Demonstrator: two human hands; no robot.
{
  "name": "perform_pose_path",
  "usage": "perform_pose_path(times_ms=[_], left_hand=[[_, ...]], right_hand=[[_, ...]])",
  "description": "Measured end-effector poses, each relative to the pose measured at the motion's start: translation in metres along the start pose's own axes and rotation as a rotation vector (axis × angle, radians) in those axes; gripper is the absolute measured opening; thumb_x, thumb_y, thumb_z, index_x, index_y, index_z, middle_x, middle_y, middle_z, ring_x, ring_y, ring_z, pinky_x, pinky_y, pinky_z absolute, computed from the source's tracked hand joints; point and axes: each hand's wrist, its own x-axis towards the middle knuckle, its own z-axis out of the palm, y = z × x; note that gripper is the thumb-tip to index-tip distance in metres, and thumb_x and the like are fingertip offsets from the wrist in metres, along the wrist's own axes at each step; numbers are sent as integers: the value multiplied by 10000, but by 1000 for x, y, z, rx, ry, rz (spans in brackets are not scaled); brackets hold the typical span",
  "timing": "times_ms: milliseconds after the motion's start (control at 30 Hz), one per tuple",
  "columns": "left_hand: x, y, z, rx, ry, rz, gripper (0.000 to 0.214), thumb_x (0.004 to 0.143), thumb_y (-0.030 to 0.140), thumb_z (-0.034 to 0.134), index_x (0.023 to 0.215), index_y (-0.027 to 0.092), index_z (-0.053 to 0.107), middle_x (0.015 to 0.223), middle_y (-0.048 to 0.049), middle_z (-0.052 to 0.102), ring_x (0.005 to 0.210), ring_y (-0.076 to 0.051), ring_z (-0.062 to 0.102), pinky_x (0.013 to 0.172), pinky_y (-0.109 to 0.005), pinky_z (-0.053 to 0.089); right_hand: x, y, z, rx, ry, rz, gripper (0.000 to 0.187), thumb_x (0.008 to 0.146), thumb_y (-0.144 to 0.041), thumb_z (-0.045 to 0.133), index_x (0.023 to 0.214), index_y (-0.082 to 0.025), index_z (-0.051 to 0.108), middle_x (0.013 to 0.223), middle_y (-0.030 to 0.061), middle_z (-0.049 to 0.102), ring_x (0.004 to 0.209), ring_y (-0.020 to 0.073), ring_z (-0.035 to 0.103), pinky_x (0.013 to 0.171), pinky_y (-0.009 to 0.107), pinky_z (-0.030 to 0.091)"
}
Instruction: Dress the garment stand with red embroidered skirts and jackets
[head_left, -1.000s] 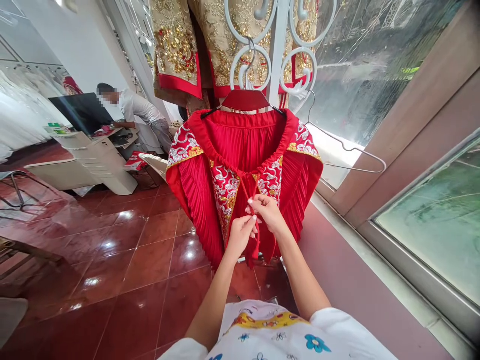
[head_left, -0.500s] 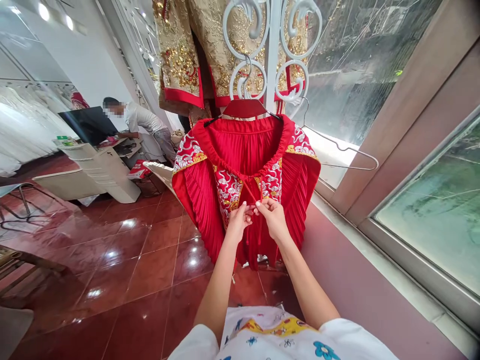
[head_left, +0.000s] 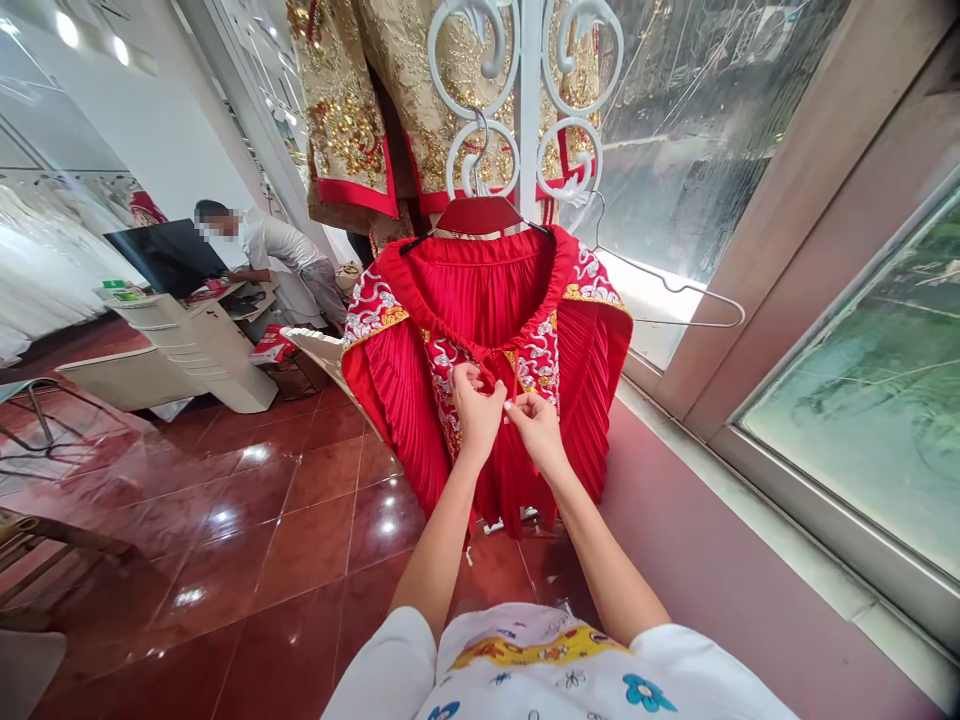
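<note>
A red pleated skirt [head_left: 405, 400] with silver and gold embroidered panels hangs by its waistband from a red hanger [head_left: 480, 214]. At the front of the waistband, thin red drawstrings [head_left: 515, 378] come out. My left hand [head_left: 478, 410] has its fingers bent and pinched on one string, partly curled into a loop. Close beside it, my right hand [head_left: 536, 425] pinches the other string between thumb and forefinger. The fingertips of both hands nearly meet in front of the embroidery. Part of the strings is hidden behind the fingers.
A white scrollwork rack [head_left: 529, 110] holds the hanger, with gold sequined garments [head_left: 341, 130] behind. An unused wire hanger [head_left: 675, 290] hangs at right beside the window. On the left, a person [head_left: 274, 245] bends over a desk [head_left: 180, 340] with a dark monitor [head_left: 165, 258].
My left hand has moved up and turned over, bending its string into a loop near the waistband. My right hand stays low on its string. The view has shifted slightly.
</note>
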Motion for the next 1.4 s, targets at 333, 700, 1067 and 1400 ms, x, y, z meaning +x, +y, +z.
perform_pose_path(times_ms=[333, 700, 1067, 1400], left_hand=[[4, -24, -7, -729, -493, -477, 196, 690, 233, 627, 861, 145, 589, 763, -29, 644, 710, -135, 615, 731, -290, 474], [-18, -40, -35, -1126, -375, -805, 212, 716, 338, 661, 709, 170, 532, 780, -8, 580, 707, -88, 551, 642, -216, 454], [-28, -29, -42, -1032, -649, -671, 485, 694, 660, 482, 590, 190, 434, 591, 24, 437, 391, -53, 330, 368, -217, 289], [-35, -19, -67, -324, -1135, -257, 271, 716, 383, 653, 896, 188, 711, 1116, -143, 635, 976, -243, 597, 747, -310, 494]], right_hand=[[4, -2, -9, -64, -8, -27, 209, 661, -334, 653, 648, -178, 514, 569, -24, 553, 538, 109, 502, 571, 252, 384], [5, 1, -3, 42, -19, 88, 272, 626, -392, 696, 647, -191, 513, 535, -24, 567, 478, 94, 462, 473, 227, 336], [5, -19, -9, 172, 8, 87, 323, 580, -392, 743, 626, -181, 503, 487, -27, 567, 364, 34, 269, 383, 206, 154], [10, -11, -21, 168, 49, 137, 347, 560, -398, 756, 635, -182, 496, 481, -44, 547, 363, 33, 271, 375, 202, 162]])
